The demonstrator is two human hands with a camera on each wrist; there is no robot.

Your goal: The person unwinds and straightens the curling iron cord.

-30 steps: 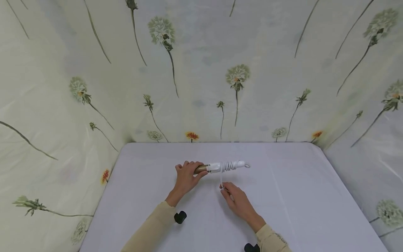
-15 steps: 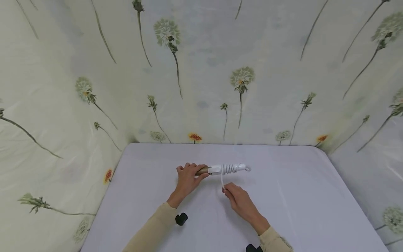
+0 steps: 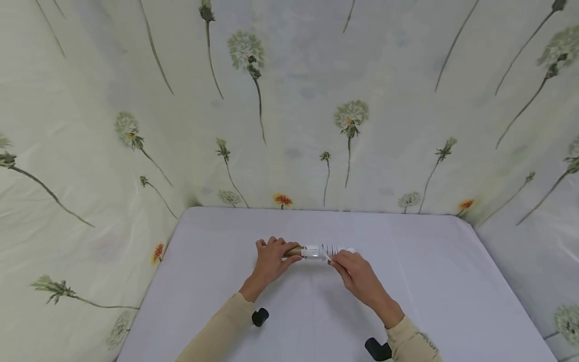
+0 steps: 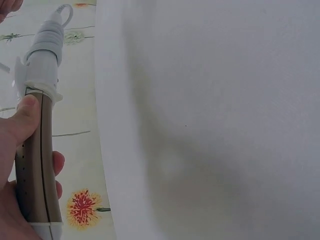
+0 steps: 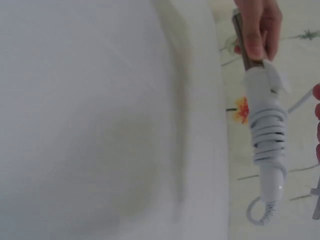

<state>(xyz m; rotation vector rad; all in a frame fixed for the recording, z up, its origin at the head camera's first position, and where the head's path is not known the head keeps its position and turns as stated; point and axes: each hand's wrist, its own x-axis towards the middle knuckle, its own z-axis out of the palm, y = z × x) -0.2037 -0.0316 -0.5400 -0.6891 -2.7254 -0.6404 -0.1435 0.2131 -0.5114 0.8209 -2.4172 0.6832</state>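
A white and brown hair straightener (image 3: 311, 252) is held above the table in my left hand (image 3: 271, 261). The thumb of that hand lies along the brown section (image 4: 34, 155) in the left wrist view, with fingertips showing on the far side. White cord (image 5: 269, 132) is wound in several turns around the white end, where a small loop of cord sticks out at the tip. My right hand (image 3: 362, 279) pinches the loose length of cord close to the coils. At the right edge of the right wrist view, part of the plug (image 5: 316, 204) hangs below its fingertips.
Below my hands spreads a table with a white cover (image 3: 217, 229). Behind and beside it hangs a curtain (image 3: 289, 110) printed with dandelions. Black devices (image 3: 260, 317) show by both sleeves.
My right hand has moved up and right toward the coils, bringing the loose cord up against the straightener. The left hand keeps its grip on the brown part. The view has shifted slightly.
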